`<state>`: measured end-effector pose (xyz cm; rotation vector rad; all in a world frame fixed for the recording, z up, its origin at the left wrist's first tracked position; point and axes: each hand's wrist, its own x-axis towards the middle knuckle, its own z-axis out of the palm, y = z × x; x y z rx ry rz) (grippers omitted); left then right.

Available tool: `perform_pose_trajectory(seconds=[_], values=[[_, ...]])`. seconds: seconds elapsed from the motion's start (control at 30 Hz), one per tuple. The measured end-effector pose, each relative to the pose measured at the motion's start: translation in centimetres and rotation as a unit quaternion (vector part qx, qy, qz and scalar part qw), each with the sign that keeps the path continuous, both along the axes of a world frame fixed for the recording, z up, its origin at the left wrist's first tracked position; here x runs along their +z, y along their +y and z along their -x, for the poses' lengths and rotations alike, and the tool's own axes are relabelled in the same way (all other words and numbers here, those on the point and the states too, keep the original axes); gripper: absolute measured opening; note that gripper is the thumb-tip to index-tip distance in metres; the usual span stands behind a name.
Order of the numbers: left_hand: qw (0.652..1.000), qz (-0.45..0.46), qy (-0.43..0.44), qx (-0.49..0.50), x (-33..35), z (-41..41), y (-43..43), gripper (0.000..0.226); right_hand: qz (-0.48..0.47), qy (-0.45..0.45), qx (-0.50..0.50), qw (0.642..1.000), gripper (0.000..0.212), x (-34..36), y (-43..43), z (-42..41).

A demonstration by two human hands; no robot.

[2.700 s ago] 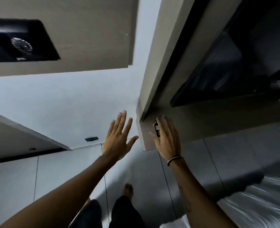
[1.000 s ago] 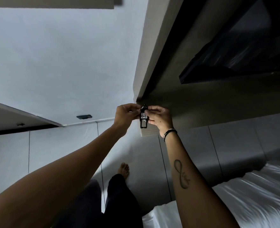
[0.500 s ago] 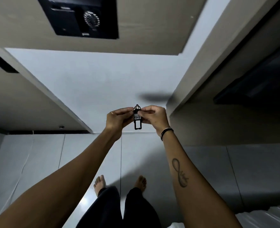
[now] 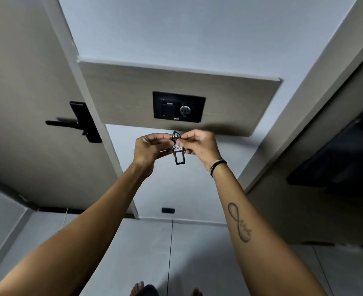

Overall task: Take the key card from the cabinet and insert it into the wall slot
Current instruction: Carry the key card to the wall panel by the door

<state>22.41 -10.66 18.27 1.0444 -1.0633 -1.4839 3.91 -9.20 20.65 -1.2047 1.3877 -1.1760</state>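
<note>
The key card (image 4: 179, 153) is a small black tag with a white numbered label and a metal ring at its top. My left hand (image 4: 149, 149) and my right hand (image 4: 199, 147) both pinch it at chest height, the tag hanging down between them. Straight above my hands, a black wall panel (image 4: 179, 107) sits in a wooden board; its left half holds the card slot (image 4: 168, 103) and its right half a round dial. The tag hangs a short way below the panel, not touching it.
A door with a black lever handle and lock plate (image 4: 84, 122) stands at the left. The wooden cabinet side (image 4: 317, 133) and a dark screen (image 4: 347, 154) are at the right. A small black wall socket (image 4: 167, 210) sits low, above the grey tiled floor (image 4: 197, 253).
My view has swung left and up, so the wall panel now sits right above my hands and the door handle has come into view. Both hands still pinch the key card.
</note>
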Motion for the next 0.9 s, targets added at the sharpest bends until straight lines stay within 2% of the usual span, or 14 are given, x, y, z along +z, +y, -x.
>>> perform_pose_trajectory(seconds=[0.17,0.5,0.63,0.9], values=[[0.999,0.048,0.022,0.006,7.0,-1.3,-2.0,0.017,0.047,-0.024,0.007,0.999,0.017,7.3,-1.3,-1.0],[0.990,0.137,0.040,0.005,18.2,-1.8,-4.6,0.019,0.095,-0.003,0.008,0.995,0.022,19.8,-2.8,-1.8],[0.986,0.162,0.046,0.004,21.5,-1.7,-5.3,0.017,0.126,-0.007,-0.005,0.992,0.016,23.0,-2.9,-1.9],[0.976,0.217,0.019,-0.001,25.7,-1.8,-6.3,0.019,0.187,0.013,-0.035,0.982,0.018,26.7,-3.9,-1.9]])
